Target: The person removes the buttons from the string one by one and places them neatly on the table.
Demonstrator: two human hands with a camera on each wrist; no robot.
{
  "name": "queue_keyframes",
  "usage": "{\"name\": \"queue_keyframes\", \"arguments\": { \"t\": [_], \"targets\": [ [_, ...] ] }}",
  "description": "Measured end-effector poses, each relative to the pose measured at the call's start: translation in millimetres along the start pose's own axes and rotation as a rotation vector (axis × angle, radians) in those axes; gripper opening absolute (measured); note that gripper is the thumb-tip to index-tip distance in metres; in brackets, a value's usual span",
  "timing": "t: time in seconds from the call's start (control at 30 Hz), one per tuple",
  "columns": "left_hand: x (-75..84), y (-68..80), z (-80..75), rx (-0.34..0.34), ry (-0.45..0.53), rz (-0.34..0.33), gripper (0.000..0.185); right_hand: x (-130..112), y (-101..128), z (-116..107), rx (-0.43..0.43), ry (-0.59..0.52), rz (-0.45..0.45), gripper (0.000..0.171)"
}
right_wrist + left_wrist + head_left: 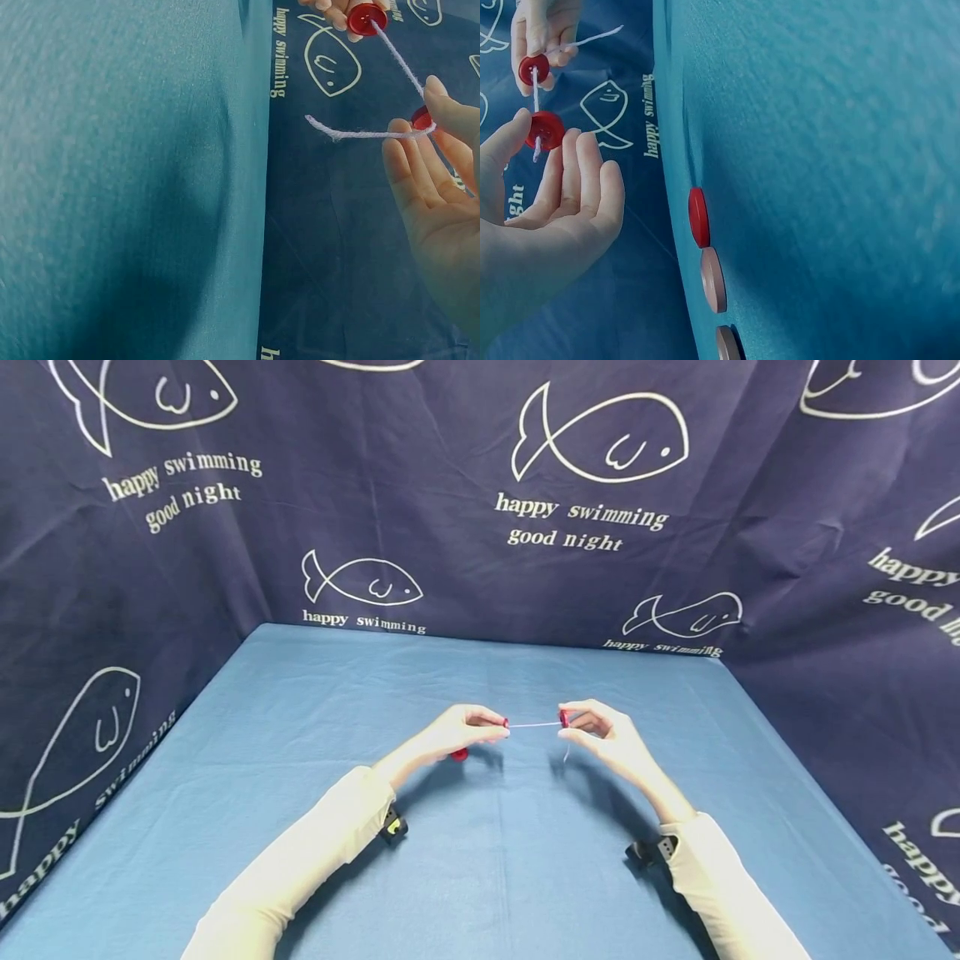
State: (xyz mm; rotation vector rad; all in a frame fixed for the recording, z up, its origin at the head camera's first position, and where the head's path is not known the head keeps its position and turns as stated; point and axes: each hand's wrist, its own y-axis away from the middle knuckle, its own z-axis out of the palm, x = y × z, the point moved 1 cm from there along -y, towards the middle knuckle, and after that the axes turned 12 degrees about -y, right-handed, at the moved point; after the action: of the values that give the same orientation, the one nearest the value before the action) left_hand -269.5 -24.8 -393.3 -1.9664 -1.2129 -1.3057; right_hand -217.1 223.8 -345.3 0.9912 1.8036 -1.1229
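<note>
we see a table covered in a smooth blue cloth, filling the lower half of the head view. behind the table's far edge hangs a dark navy curtain, and the same fabric closes in along the table's left and right sides, so the table sits in a three-sided cloth booth. the curtain carries white outline fish and the white words "happy swimming good night" printed below them. the fabric shows creases and folds. light falls evenly from above the table, leaving soft shadows on the blue cloth.
</note>
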Motion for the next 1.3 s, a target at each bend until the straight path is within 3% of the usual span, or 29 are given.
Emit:
{"name": "queue_keyframes", "arguments": {
  "t": [0.43,0.9,1.3],
  "targets": [
    [-1.2,-2.7,-0.7,0.008,0.018,-0.014,0.036,3.1,-0.3,-4.5,0.021,-0.074,-0.055,0.037],
    [-4.0,-3.4,-2.6,0.01,0.017,-0.011,0.037,-2.8,0.9,-6.7,0.034,-0.018,-0.037,0.036],
    [-6.3,2.4,-7.7,0.006,-0.025,-0.065,0.038,-4.2,2.7,-9.1,0.041,-0.003,-0.015,0.036]
  ]
}}
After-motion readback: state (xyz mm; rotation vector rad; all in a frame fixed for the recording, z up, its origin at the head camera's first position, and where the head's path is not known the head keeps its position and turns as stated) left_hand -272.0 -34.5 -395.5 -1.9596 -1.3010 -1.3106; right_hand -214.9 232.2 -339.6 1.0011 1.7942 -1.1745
